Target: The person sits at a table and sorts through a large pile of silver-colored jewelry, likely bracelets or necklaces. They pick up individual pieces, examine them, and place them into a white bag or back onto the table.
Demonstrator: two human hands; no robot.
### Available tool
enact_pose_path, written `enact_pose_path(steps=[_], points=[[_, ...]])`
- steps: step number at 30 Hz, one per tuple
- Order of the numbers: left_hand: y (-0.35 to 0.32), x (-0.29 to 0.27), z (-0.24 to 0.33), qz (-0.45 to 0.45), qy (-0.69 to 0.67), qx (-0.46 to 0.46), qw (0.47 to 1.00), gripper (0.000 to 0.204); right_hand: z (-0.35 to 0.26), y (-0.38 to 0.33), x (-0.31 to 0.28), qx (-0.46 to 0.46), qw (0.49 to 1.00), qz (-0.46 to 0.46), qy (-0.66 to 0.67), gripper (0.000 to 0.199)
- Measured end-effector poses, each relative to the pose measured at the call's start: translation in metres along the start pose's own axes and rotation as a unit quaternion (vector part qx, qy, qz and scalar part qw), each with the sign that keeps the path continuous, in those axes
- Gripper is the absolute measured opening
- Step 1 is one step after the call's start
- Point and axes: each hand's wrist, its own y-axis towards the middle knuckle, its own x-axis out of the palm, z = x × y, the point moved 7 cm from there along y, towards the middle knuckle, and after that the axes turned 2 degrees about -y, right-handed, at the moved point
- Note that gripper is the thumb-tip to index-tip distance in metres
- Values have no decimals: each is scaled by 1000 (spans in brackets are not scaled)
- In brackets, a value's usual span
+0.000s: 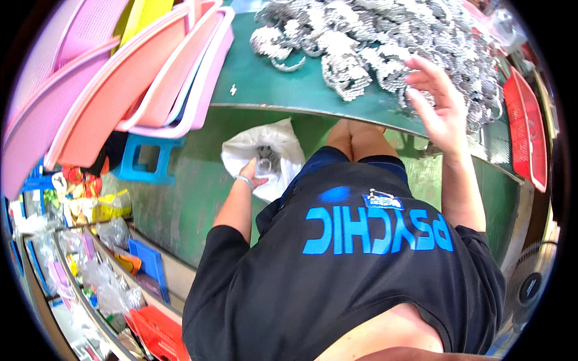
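Observation:
My right hand (438,105) is raised at the front edge of a heap of grey and white coiled strips (346,66) on the green table (283,90). Its fingers are apart and slightly bent, with nothing seen between them. Lower down, my left hand (255,175), with a band at the wrist, is at the mouth of a white sack (283,135). Its thumb and fingers stand apart and hold nothing that I can see. Inside the sack lie some grey pieces (264,153), too small to make out.
Stacked pink, orange and purple plastic baskets (162,66) rise at the left, by a blue stool (147,159). A red basket (525,129) hangs at the table's right end. Shelves with bagged goods (99,271) stand lower left; a fan (533,286) is lower right.

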Motion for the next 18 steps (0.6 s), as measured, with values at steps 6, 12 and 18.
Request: enact_pose_path(steps=[6,12,18], points=[[-36,63,37,5,221,71,973,50,-12,17,26,-109,962,-27,-248,40],[-154,171,91,-185,330,176,909,27,-15,49,49,-170,934,-56,-310,44],[-245,246,143,-265,319,376,828,27,1,82,82,-225,917,-189,-270,48]])
